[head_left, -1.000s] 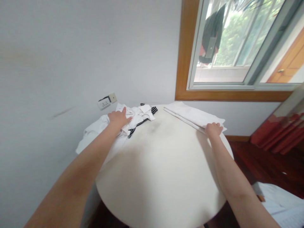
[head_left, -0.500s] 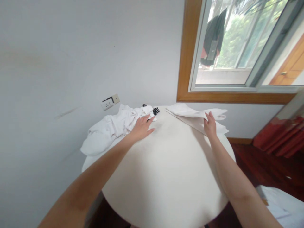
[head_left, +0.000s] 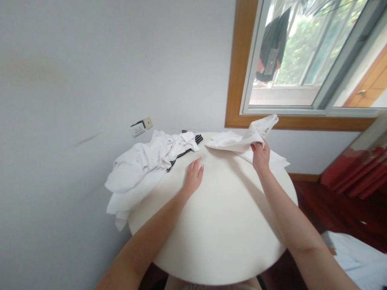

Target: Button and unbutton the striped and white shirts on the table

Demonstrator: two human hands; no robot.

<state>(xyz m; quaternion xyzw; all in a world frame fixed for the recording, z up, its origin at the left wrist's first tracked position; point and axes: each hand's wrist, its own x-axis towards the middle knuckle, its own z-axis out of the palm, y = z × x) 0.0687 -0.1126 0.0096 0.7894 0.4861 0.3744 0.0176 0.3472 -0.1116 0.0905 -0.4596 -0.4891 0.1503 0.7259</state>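
My right hand is closed on a white cloth at the far right of the round white table and holds one end of it raised off the top. My left hand lies flat and open on the bare table, holding nothing. Just left of it a crumpled heap of white clothes with a black-and-white striped piece hangs over the table's far left edge.
A grey wall with a power socket stands behind the table. A wood-framed window is at the upper right, with a dark garment hanging outside. Dark red wooden floor and red fabric lie to the right.
My left hand came off the clothes heap and slid right onto the bare table. My right hand took hold of the white cloth and lifted one end.
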